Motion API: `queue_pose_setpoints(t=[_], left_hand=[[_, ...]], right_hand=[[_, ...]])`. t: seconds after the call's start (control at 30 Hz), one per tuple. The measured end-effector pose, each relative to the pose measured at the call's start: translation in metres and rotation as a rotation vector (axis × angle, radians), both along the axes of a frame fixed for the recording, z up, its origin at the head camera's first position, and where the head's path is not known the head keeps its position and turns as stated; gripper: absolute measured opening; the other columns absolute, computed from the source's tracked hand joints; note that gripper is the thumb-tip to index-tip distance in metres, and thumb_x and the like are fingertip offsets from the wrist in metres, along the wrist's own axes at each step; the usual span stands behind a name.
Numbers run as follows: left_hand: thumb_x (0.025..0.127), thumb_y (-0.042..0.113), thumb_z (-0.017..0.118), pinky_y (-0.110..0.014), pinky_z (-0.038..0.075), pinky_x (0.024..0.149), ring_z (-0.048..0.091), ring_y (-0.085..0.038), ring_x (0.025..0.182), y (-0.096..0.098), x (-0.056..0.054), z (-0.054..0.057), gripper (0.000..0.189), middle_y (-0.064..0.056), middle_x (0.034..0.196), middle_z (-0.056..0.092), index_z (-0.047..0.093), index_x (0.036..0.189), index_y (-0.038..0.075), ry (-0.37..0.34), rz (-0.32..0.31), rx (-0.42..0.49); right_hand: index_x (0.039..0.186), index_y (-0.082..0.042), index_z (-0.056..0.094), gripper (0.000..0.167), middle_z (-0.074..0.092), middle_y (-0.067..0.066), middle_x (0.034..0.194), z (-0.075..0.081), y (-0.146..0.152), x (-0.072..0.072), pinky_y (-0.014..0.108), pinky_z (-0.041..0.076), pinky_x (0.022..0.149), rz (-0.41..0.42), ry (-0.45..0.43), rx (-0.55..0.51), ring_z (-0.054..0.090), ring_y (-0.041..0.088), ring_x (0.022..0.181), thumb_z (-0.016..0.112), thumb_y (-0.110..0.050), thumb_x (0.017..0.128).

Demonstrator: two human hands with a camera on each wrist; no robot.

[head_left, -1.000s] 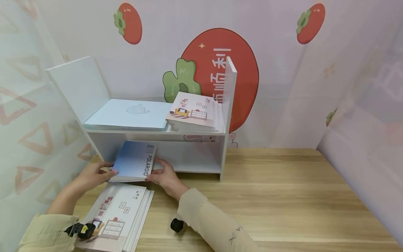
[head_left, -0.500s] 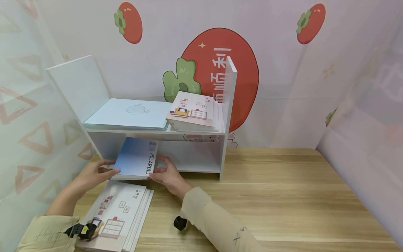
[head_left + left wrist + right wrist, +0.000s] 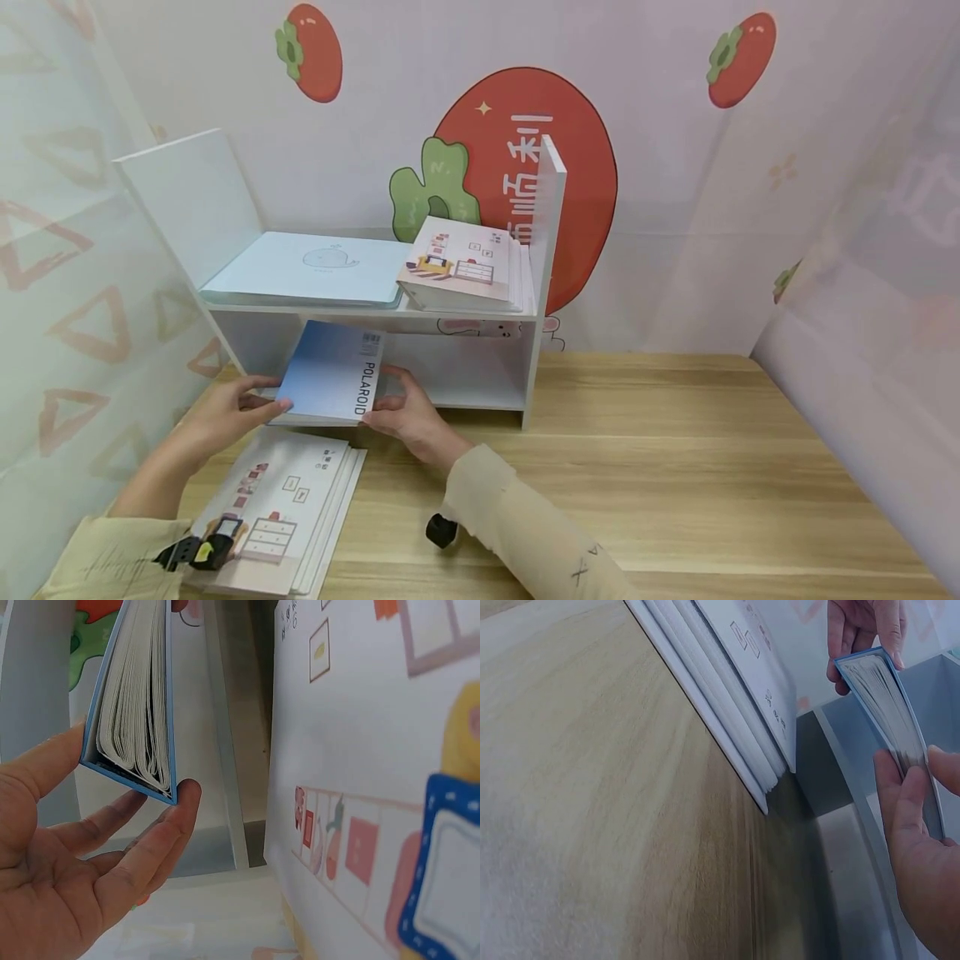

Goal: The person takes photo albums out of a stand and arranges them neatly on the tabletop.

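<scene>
"At the lower opening of the white shelf [image 3: 551, 225], how does the blue book [image 3: 327, 371] lie?"
"Cover up, its lettering running front to back."
"Nearer one side?"
"No: left hand [image 3: 228, 415] grips its left edge, right hand [image 3: 410, 418] its right."
</scene>
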State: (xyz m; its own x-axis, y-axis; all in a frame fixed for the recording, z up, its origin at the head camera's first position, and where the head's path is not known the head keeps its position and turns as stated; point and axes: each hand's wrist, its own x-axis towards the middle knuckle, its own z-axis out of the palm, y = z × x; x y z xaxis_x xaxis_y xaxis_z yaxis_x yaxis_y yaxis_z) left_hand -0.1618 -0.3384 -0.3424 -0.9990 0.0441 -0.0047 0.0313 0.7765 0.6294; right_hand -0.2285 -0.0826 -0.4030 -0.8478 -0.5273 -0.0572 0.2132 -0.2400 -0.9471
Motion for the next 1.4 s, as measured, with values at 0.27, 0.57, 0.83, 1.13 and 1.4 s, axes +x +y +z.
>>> queue_pose_setpoints(t=[0.27,0.57,0.83,1.13,1.4], left_hand=[[0.099,0.034,0.062,-0.052,0.055,0.086,0.064,-0.046,0.109,0.010,0.004,0.001,0.063,-0.035,0.121,0.063,0.044,0.140,-0.011,0.027,0.009,0.023],[0.099,0.030,0.062,-0.035,0.057,0.082,0.062,-0.045,0.114,0.019,0.013,-0.001,0.061,-0.035,0.126,0.059,0.043,0.141,-0.010,0.028,0.000,0.091],[0.099,0.025,0.062,-0.022,0.054,0.081,0.060,-0.045,0.117,0.028,0.019,0.001,0.056,-0.035,0.132,0.054,0.044,0.139,-0.010,0.061,-0.030,0.145],[0.098,0.024,0.064,-0.015,0.052,0.079,0.065,-0.003,0.101,0.033,0.022,-0.002,0.055,-0.030,0.129,0.059,0.045,0.139,-0.008,0.048,-0.023,0.193],[0.099,0.024,0.062,-0.013,0.051,0.080,0.055,0.017,0.093,0.038,0.023,-0.004,0.056,-0.031,0.130,0.057,0.042,0.141,-0.008,0.043,-0.047,0.235]], right_hand=[[0.153,-0.021,0.027,0.086,0.069,0.012,0.095,0.000,0.009,0.001,0.029,0.054,0.087,0.026,0.041,0.024,0.066,0.019,0.083,0.065,0.014,0.084],[0.156,-0.023,0.021,0.088,0.069,0.011,0.095,0.005,0.024,0.006,0.034,0.050,0.094,0.069,0.127,0.076,0.065,0.016,0.086,0.065,0.008,0.086],[0.157,-0.022,0.016,0.094,0.068,0.004,0.090,0.010,0.035,0.009,0.031,0.050,0.089,0.078,0.156,0.074,0.064,0.014,0.085,0.066,0.009,0.083],[0.158,-0.018,0.016,0.095,0.067,0.005,0.089,0.013,0.043,0.011,0.025,0.050,0.084,0.073,0.178,0.069,0.064,0.011,0.079,0.066,0.013,0.083],[0.157,-0.022,0.018,0.096,0.065,0.006,0.090,0.016,0.050,0.016,0.026,0.054,0.083,0.051,0.140,0.069,0.066,0.013,0.080,0.065,0.017,0.083]])
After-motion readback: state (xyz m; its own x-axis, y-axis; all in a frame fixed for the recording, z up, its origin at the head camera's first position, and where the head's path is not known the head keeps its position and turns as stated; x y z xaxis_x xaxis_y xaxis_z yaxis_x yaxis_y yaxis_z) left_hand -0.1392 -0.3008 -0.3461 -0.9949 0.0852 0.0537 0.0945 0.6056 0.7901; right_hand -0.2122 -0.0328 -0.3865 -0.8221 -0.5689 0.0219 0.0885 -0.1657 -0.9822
